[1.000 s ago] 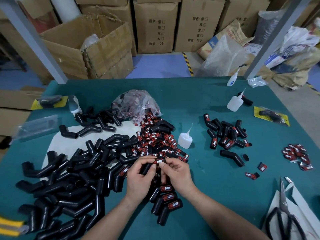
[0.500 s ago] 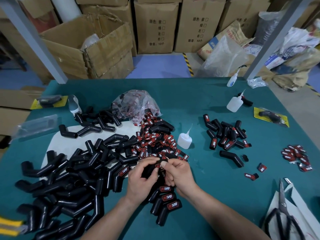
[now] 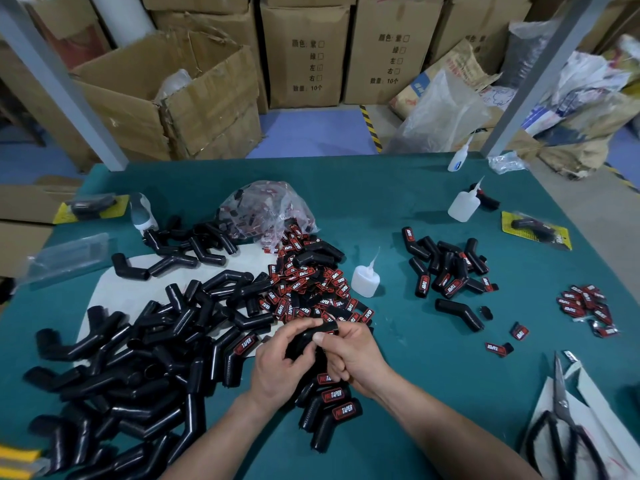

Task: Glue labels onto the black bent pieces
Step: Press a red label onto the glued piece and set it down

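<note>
Bent piece (image 3: 303, 342) aslant, far end rightward

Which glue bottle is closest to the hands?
The glue bottle beside the label pile; the right-side bottle and the far-edge bottle are farther away.

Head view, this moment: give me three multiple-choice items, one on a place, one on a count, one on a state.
1. The nearest glue bottle stands:
A) left of the loose label pile
B) just right of it
C) on top of it

2. White glue bottles in view:
A) one
B) five
C) three

3. The left hand and right hand are:
A) both gripping one black bent piece
B) both open and empty
C) each holding a bottle

Key:
1 B, it stands on the cloth at the pile's right edge.
2 C, the nearest one plus the middle bottle and the far bottle.
3 A, fingers of both hands curl round the same piece.
</note>
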`<move>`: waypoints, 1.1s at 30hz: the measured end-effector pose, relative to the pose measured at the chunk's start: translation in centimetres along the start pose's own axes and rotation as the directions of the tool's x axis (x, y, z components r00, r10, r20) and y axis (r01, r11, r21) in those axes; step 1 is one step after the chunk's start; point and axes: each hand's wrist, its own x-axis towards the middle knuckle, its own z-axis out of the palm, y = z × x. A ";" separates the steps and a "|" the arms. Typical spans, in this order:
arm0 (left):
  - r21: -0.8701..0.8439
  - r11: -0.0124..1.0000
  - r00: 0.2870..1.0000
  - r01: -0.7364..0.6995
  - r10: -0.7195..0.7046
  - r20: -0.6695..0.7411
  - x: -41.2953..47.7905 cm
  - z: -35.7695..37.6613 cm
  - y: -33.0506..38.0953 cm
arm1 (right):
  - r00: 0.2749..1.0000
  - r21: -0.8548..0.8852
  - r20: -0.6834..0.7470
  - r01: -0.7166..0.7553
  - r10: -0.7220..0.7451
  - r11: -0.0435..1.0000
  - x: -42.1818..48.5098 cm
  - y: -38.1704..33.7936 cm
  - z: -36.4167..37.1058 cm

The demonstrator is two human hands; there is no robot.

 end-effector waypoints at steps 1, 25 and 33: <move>0.016 1.000 1.000 -0.007 0.007 0.010 -0.1 0.0 0.1 | 1.000 -0.008 -0.002 0.016 -0.016 1.000 -0.1 0.0 0.0; 0.011 0.998 0.998 -0.062 0.062 -0.014 -0.2 0.3 0.2 | 0.996 -0.024 -0.018 0.082 -0.082 0.996 -0.3 0.2 0.1; -0.104 0.994 0.994 -0.034 0.022 -0.109 0.1 0.4 -0.9 | 0.999 -0.068 0.046 -0.013 0.016 0.998 1.1 -0.2 -0.7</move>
